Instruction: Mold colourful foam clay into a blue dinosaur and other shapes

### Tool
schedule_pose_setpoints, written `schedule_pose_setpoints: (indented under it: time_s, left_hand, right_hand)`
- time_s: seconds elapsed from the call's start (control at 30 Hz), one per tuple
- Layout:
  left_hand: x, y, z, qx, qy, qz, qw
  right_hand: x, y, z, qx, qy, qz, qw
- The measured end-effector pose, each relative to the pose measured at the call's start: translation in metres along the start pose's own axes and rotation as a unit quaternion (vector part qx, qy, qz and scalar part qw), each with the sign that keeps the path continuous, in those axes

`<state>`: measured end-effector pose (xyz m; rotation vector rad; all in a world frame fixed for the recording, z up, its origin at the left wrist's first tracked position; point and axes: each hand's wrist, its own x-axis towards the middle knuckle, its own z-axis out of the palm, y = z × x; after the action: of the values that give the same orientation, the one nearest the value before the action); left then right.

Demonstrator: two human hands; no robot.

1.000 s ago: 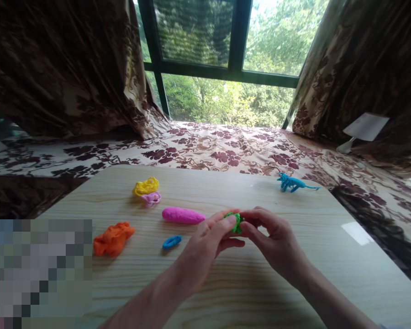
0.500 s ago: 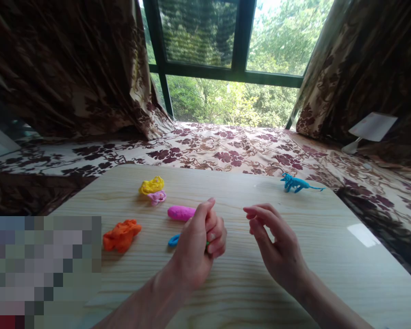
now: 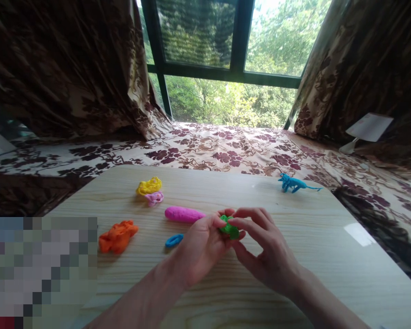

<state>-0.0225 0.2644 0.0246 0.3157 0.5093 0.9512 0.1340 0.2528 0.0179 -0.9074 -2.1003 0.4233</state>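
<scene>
A lump of green modelling clay (image 3: pixel 230 230) lies in the fingers of my left hand (image 3: pixel 202 246), its thumb pressing on the near side. My right hand (image 3: pixel 269 249) meets it from the right, with curled fingertips on the lump and the thumb below its edge. Just beyond my left hand lies a thick pink clay roll (image 3: pixel 183 214), its right end hidden behind the fingers. A small blue clay ring (image 3: pixel 174 241) rests on the table beside my left wrist.
On the pale wooden table (image 3: pixel 315 274) sit an orange clay lump (image 3: pixel 118 236) at left, yellow clay (image 3: pixel 149 186) touching light pink clay (image 3: pixel 154 198) farther back, and a blue clay animal figure (image 3: pixel 294 183) at the back right. A pixelated patch covers the lower left.
My left fist has opened and turned, bringing the green clay into sight. My right hand has moved left and its fingers now touch the clay.
</scene>
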Motion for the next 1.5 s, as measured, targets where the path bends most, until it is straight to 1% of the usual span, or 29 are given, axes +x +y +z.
schedule_pose_setpoints:
  time_s: [0.07, 0.2, 0.3, 0.43, 0.5, 0.6, 0.63, 0.7, 0.77, 0.83, 0.9, 0.97, 1.0, 1.07, 1.13, 1.2, 1.3, 1.43, 1.5]
  left_hand:
    - [0.001, -0.002, -0.002, 0.011, -0.016, -0.005, 1.000]
    - [-0.001, -0.008, -0.005, 0.071, -0.043, -0.036, 0.996]
    - [-0.004, -0.011, -0.003, 0.147, -0.047, -0.016, 0.988]
    - [-0.009, -0.013, 0.004, 0.245, -0.048, 0.020, 0.968]
    - [-0.008, -0.013, 0.005, 0.302, -0.025, 0.032, 0.953]
    - [-0.004, -0.011, 0.002, 0.369, 0.051, 0.067, 0.926]
    - [-0.002, -0.009, 0.001, 0.373, 0.067, 0.079, 0.922]
    - [0.000, -0.005, -0.003, 0.361, 0.073, 0.097, 0.925]
    - [0.000, -0.002, -0.005, 0.343, 0.053, 0.106, 0.932]
    - [-0.001, -0.001, -0.005, 0.346, 0.017, 0.106, 0.932]
    - [-0.003, -0.001, -0.003, 0.369, -0.021, 0.104, 0.923]
    - [-0.004, -0.001, -0.001, 0.390, -0.039, 0.105, 0.914]
    - [-0.004, -0.002, 0.000, 0.391, -0.042, 0.101, 0.914]
    - [-0.005, -0.002, 0.001, 0.374, -0.044, 0.083, 0.923]
    - [-0.006, -0.002, 0.001, 0.343, -0.046, 0.066, 0.936]
    - [-0.006, -0.002, 0.001, 0.321, -0.040, 0.062, 0.944]
    - [-0.005, -0.005, -0.001, 0.327, -0.016, 0.064, 0.943]
    - [-0.004, -0.011, -0.003, 0.370, 0.029, 0.081, 0.925]
    - [-0.004, -0.013, -0.003, 0.401, 0.043, 0.100, 0.909]
  right_hand:
    - [0.001, 0.004, -0.001, -0.015, -0.028, -0.002, 0.999]
    - [0.000, 0.009, -0.004, -0.019, -0.024, 0.028, 0.999]
    - [-0.001, 0.007, -0.006, -0.017, -0.037, 0.051, 0.998]
    - [-0.003, 0.001, -0.002, -0.018, -0.050, 0.058, 0.997]
    - [-0.002, 0.000, 0.000, -0.029, -0.041, 0.074, 0.996]
    - [-0.001, 0.002, 0.001, -0.057, -0.001, 0.114, 0.992]
    - [0.000, 0.003, 0.001, -0.052, 0.005, 0.121, 0.991]
    - [0.001, 0.005, -0.001, -0.009, -0.005, 0.119, 0.993]
    - [0.001, 0.006, -0.003, 0.047, -0.021, 0.106, 0.993]
    - [0.000, 0.008, -0.004, 0.078, -0.015, 0.107, 0.991]
    - [-0.001, 0.010, -0.003, 0.088, 0.002, 0.121, 0.989]
    - [-0.002, 0.013, -0.002, 0.096, 0.009, 0.145, 0.985]
    - [-0.002, 0.013, -0.002, 0.098, 0.005, 0.154, 0.983]
    - [-0.002, 0.013, -0.003, 0.089, -0.010, 0.158, 0.983]
    - [-0.001, 0.011, -0.006, 0.069, -0.027, 0.138, 0.988]
    - [0.000, 0.008, -0.007, 0.048, -0.032, 0.113, 0.992]
    - [0.000, 0.004, -0.006, 0.015, -0.029, 0.105, 0.994]
    - [-0.003, 0.001, 0.001, -0.007, -0.037, 0.121, 0.992]
    - [-0.004, 0.000, 0.004, 0.008, -0.028, 0.158, 0.987]
